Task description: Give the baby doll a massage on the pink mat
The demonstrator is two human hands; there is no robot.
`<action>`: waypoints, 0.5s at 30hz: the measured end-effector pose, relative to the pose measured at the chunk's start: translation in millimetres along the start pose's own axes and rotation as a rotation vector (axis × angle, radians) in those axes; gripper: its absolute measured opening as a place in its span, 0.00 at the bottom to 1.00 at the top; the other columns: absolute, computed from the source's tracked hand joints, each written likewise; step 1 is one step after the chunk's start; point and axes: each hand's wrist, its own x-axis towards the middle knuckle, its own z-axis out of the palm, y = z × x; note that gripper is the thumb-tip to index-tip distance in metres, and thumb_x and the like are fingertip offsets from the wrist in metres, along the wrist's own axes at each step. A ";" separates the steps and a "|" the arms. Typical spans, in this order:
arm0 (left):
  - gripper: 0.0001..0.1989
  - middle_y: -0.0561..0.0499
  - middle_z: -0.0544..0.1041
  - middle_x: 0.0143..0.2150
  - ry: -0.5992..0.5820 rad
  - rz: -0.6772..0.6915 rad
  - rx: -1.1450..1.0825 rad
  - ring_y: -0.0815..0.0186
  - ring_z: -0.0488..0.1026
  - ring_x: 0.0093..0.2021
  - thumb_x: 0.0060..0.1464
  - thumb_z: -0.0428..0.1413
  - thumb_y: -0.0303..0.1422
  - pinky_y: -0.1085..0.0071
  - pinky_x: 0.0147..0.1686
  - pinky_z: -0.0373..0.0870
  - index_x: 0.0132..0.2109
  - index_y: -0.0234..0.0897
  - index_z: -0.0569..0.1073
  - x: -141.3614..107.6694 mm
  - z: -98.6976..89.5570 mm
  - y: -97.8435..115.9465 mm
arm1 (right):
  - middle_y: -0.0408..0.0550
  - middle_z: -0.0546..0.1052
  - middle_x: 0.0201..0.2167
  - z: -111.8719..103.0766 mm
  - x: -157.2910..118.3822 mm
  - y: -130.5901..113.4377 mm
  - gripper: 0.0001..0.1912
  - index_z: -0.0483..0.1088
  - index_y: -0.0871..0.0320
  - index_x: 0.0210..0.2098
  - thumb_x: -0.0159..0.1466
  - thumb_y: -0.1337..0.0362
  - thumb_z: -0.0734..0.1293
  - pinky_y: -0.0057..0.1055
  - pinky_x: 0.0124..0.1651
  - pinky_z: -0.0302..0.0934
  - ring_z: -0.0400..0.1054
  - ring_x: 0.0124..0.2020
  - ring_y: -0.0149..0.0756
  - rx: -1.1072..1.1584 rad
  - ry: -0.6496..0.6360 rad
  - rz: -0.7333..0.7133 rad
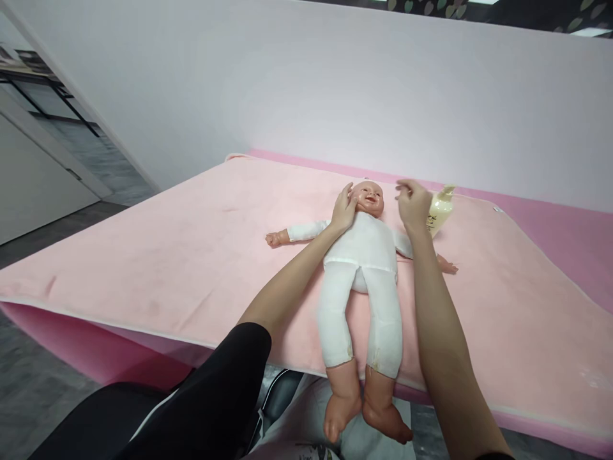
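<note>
Pink-blanketed table [143, 255] bears doll [364, 268] and bottle [441, 211].

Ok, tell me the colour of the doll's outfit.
White: the doll's outfit covers arms, trunk and legs, seen in the head view.

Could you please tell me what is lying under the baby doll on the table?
The baby doll lies on its back on a pink blanket, feet past the near edge. The blanket covers the surface beneath, so what lies under it cannot be seen.
</note>
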 end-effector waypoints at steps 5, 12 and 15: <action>0.24 0.47 0.64 0.59 -0.096 0.180 0.050 0.57 0.56 0.62 0.52 0.51 0.31 0.59 0.62 0.51 0.58 0.41 0.63 -5.6 11.9 37.8 | 0.50 0.72 0.40 -53.0 30.3 12.7 0.22 0.67 0.54 0.47 0.64 0.62 0.47 0.42 0.40 0.66 0.70 0.42 0.38 0.086 0.330 -0.117; 0.22 0.49 0.63 0.60 -0.554 -0.005 -0.389 0.58 0.60 0.60 0.61 0.40 0.44 0.57 0.53 0.65 0.59 0.46 0.60 -16.2 75.3 81.8 | 0.50 0.70 0.45 -101.9 35.4 40.6 0.21 0.67 0.53 0.47 0.61 0.65 0.50 0.52 0.48 0.61 0.65 0.50 0.42 0.166 0.390 -0.072; 0.28 0.47 0.64 0.59 -0.620 -0.103 -0.466 0.56 0.60 0.61 0.60 0.32 0.49 0.57 0.51 0.67 0.60 0.43 0.59 5.1 103.2 81.0 | 0.49 0.72 0.44 -96.7 28.8 37.3 0.18 0.71 0.56 0.42 0.59 0.66 0.53 0.53 0.54 0.56 0.64 0.51 0.41 0.114 0.370 -0.014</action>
